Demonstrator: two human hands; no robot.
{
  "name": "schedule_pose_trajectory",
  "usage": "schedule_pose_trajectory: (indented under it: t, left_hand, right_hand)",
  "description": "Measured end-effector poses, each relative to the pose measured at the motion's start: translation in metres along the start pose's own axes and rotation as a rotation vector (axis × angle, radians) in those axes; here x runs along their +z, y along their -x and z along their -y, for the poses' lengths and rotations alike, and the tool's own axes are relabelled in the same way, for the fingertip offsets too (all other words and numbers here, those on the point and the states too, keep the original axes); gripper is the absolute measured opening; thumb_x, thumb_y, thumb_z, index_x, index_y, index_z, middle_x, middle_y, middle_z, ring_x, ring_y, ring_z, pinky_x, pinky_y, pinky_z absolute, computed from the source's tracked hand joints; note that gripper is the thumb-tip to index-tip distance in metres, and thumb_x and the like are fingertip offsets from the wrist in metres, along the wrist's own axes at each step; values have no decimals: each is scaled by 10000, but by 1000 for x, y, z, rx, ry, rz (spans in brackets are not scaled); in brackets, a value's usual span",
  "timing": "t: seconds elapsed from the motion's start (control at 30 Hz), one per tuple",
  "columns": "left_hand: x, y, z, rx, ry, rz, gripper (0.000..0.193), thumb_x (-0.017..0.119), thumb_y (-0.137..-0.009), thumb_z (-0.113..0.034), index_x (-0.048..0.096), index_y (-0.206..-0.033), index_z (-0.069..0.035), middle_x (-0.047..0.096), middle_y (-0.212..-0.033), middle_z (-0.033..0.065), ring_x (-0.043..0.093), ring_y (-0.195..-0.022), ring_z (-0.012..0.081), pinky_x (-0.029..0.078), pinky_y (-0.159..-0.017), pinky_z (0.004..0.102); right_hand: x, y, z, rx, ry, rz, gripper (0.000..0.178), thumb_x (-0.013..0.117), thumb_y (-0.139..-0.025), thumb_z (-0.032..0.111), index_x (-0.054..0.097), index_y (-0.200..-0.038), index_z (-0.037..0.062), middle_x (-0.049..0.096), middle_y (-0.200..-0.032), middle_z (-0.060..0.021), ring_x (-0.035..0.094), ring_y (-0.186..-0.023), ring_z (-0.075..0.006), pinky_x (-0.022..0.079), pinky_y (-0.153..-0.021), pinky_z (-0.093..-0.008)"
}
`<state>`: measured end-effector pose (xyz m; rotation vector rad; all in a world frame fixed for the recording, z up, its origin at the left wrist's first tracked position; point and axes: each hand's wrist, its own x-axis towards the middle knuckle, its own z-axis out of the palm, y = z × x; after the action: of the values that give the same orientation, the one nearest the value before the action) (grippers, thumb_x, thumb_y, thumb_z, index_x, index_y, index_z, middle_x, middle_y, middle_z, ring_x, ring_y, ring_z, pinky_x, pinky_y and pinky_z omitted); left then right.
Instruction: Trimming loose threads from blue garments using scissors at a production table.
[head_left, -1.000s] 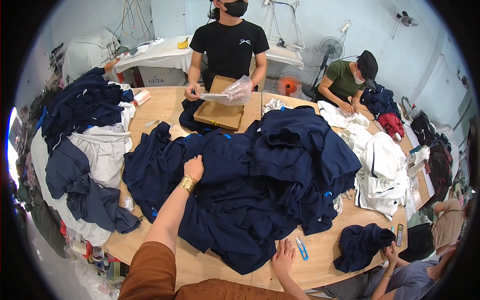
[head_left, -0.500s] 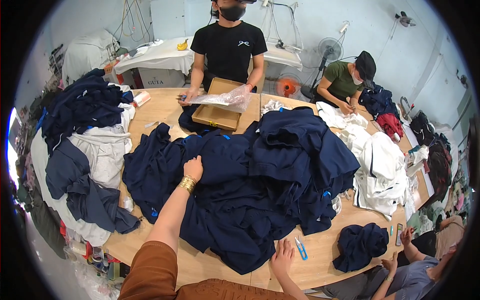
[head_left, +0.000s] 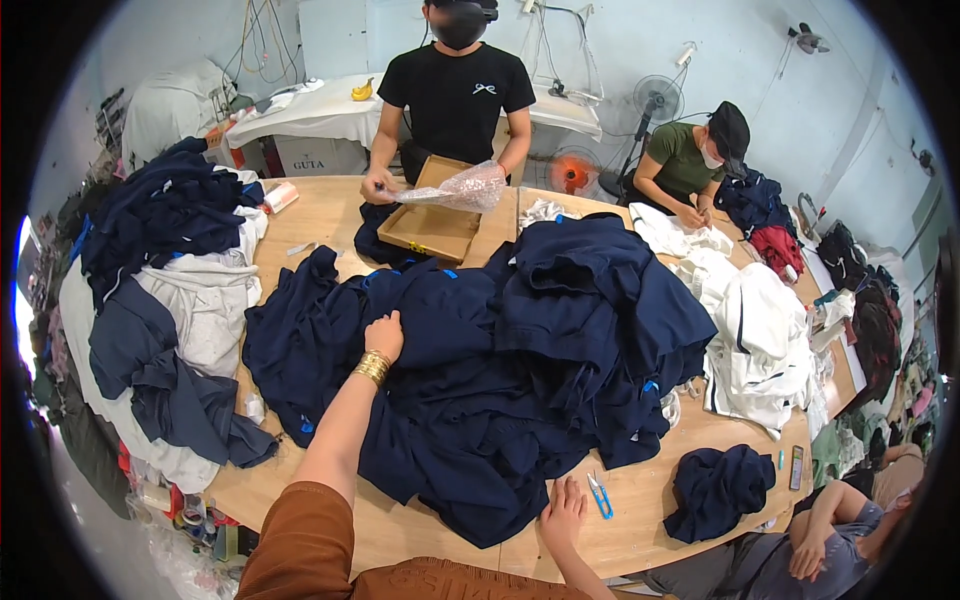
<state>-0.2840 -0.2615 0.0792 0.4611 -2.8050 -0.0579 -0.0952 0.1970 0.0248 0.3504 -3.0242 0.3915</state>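
A wide heap of navy garments (head_left: 450,400) covers the middle of the table in front of me. My left hand (head_left: 384,338), with gold bangles at its wrist, is closed on the cloth of a navy garment (head_left: 430,312) on the heap's left part. My right hand (head_left: 564,512) lies flat on the wooden table (head_left: 545,555) by the near edge, fingers stretched and holding nothing. Just right of it lie blue thread snips (head_left: 600,495), apart from the hand. Farther right, a smaller bunched navy garment (head_left: 720,492) sits alone.
Across the table a person holds bubble wrap (head_left: 465,192) over an open cardboard box (head_left: 432,232). Another person handles white cloth (head_left: 675,235) at the far right. White garments (head_left: 755,335) are piled right, navy and grey ones (head_left: 165,220) left. A seated person's arm (head_left: 820,530) shows lower right.
My hands stay in place. Across the table, the person's hand and the bubble wrap have shifted slightly. At lower right, the seated person has lowered and crossed their arms.
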Motion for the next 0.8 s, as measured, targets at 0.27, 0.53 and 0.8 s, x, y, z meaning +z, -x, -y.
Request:
schedule_pose_trajectory:
  t: [0.27,0.53,0.8]
  left_hand:
    - [1,0,1,-4,-4,2,138,432,-859,-133,523,-905,-39,627,-785,156,630,-730,325,508,-639,423]
    - [-1,1,0,0,-9,5,147,426,-859,-129,528,-900,-31,625,-786,158,629,-740,325,508,-646,423]
    - [1,-1,1,-46,-27,69,143,433,-867,-157,526,-930,-68,632,-839,135,630,-785,298,494,-669,409]
  right_hand:
    - [-1,0,1,12,-30,11,565,512,-801,202,373,-1339,102,331,-1408,-119,271,-1319,-276,158,-1087,-455]
    - [-3,-1,2,8,-22,14,556,506,-800,197,380,-1333,101,332,-1407,-123,267,-1323,-272,160,-1088,-452]
    - [1,0,1,2,1,2,558,510,-795,198,381,-1329,102,338,-1403,-126,281,-1317,-269,165,-1088,-446]
